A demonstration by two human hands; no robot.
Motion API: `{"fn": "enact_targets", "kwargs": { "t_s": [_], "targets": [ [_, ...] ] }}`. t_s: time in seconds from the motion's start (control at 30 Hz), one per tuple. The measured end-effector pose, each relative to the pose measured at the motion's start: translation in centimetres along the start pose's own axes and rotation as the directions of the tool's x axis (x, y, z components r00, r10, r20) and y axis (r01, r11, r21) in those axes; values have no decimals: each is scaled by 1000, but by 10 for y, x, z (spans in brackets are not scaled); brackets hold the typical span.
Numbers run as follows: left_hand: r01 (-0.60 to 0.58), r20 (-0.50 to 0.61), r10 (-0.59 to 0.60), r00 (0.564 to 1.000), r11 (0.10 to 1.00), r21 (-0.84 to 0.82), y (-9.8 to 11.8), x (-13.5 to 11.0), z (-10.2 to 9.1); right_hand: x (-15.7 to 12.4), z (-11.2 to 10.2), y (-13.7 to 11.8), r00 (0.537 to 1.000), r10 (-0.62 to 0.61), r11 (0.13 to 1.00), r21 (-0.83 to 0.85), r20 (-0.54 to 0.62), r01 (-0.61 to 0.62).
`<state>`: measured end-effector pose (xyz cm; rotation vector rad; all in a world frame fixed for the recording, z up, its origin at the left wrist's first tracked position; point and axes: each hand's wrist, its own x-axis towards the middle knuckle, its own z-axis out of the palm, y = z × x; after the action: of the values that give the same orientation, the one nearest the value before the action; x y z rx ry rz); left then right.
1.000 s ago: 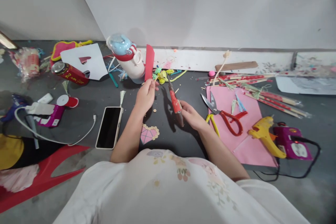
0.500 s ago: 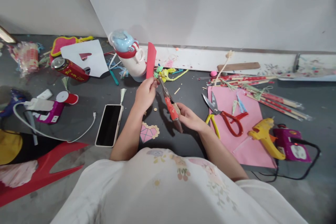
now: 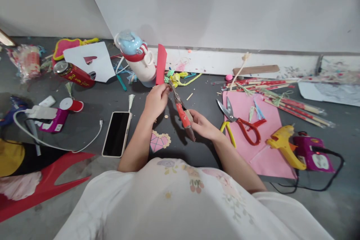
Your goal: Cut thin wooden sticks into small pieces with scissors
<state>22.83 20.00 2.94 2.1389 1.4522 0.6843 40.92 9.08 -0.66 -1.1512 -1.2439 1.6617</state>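
Note:
My left hand point(image 3: 156, 99) is closed, its thumb and fingers pinched at the lower end of a stiff red strip point(image 3: 161, 63) that stands upright beside the bottle. Fingers of my right hand point(image 3: 203, 124) wrap a pair of scissors point(image 3: 184, 115) with a red-wrapped handle. The scissors slant up and left, tip right by my left fingertips. Whether the blades touch the strip is hard to make out. Below my hands lies a pink heart-shaped piece point(image 3: 159, 141) edged with small tan bits. Yellow and green clay-like scraps point(image 3: 177, 78) sit just beyond the scissors' tip.
A water bottle point(image 3: 137, 58) stands behind my left hand, with a phone point(image 3: 116, 134) nearer. To the right are red-handled shears point(image 3: 247, 129) on pink paper point(image 3: 270, 116), a yellow glue gun point(image 3: 285, 146) and wrapped sticks point(image 3: 298, 107). A drink can point(image 3: 74, 74) lies left.
Both hands, the strip and the scissors stay almost still. At the right, a white sheet by the wall has come forward over the table's back edge. The view has shifted slightly.

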Motion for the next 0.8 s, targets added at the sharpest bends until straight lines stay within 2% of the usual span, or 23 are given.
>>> {"fn": "enact_targets", "kwargs": {
  "t_s": [0.8],
  "targets": [
    [0,71,-5,997,998,70,4,0,-2,1,0,-5,998,55,995,80,7,-55]
  ]
}}
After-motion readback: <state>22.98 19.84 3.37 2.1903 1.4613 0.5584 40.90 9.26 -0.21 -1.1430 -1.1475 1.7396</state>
